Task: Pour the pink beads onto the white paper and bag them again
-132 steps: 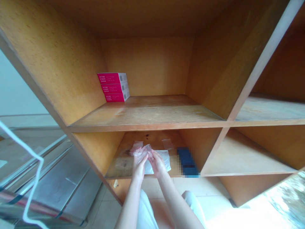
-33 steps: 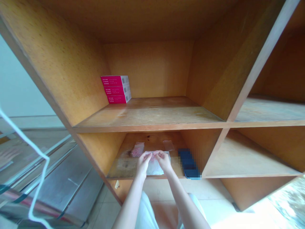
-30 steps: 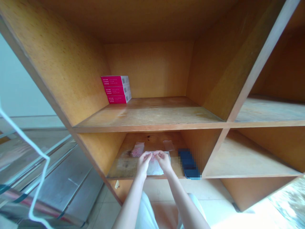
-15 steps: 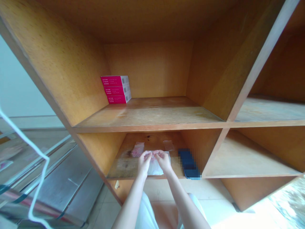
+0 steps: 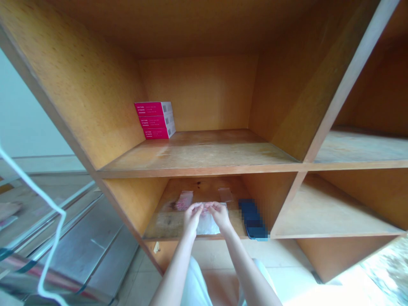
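Clear bag [image 5: 205,206] stretches sideways (long axis unclear)

Boxes [image 5: 153,120]: magenta fronts, small white print, white ends with grey squares. Shelf [image 5: 197,151]: orange-brown wood, paler worn patches, dark specks on left side panel [image 5: 79,85]. Phone [image 5: 253,219]: dark blue, pixelated. Sheet [image 5: 208,224]: white. Cord [image 5: 47,255]: white. Trousers [image 5: 194,282]: pale blue.

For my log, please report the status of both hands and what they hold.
Left hand, right hand: fingers pinching thin translucent plastic. White sheet underneath. Pink-filled bag left, dark blurred object right; neither in the way.
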{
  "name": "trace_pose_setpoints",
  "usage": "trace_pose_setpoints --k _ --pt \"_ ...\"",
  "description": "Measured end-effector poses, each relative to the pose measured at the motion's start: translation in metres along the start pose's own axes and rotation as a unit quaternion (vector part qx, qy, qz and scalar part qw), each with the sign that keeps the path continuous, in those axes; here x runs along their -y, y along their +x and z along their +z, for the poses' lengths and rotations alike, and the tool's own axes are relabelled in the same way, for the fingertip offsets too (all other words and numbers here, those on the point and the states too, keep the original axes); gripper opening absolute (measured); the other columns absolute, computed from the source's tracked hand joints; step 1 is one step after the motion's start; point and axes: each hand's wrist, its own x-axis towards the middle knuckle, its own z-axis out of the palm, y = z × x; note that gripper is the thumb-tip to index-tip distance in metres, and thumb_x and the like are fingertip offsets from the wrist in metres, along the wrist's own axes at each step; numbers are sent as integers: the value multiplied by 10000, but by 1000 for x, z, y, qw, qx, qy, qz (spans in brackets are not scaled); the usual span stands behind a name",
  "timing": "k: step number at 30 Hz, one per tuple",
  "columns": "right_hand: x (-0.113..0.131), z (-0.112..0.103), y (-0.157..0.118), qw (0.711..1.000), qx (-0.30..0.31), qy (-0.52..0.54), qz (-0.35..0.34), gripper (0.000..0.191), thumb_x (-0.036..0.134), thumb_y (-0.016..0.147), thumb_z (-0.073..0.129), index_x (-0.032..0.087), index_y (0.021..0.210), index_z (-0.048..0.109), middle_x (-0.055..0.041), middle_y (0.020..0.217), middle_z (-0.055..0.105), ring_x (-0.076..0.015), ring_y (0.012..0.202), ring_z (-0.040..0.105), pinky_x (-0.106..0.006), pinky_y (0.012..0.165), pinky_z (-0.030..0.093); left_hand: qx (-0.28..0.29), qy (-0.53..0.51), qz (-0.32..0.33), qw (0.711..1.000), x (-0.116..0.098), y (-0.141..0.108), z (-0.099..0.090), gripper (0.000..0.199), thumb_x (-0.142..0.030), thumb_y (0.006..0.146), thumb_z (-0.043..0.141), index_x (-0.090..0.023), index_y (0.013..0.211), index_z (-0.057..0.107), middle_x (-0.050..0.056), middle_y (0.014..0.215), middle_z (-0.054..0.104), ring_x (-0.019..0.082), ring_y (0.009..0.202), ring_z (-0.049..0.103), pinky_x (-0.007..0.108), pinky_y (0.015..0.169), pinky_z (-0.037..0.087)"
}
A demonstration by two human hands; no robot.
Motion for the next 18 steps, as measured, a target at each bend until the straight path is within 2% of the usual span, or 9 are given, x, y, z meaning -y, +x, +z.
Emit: trace_pose_setpoints --k 5,12,18 --pt "5 -1 0 1000 -2 -5 3 244 390 619 654 152 667 636 -48 636 656 -160 593 603 -274 602 457 12 -7 -9 1000 4 3 -4 287 -384 599 682 -136 742 655 58 768 672 184 722 605 267 667 442" --pt "11 0 -3 1000 11 -4 12 274 424 621 643 153 657 618 -42 605 645 -157 549 590 -266 562 447 -24 -15 -41 999 10 9 -10 386 -413 548 713 -117 792 675 101 861 678 215 835 600 318 785 426" --pt "11 -2 -3 1000 21 -16 9 301 451 627 633 151 627 613 -36 596 636 -149 549 582 -258 573 439 8 9 -57 998 8 10 -16 430 -453 567 686 -122 842 677 119 922 672 242 921 578 349 850 389"
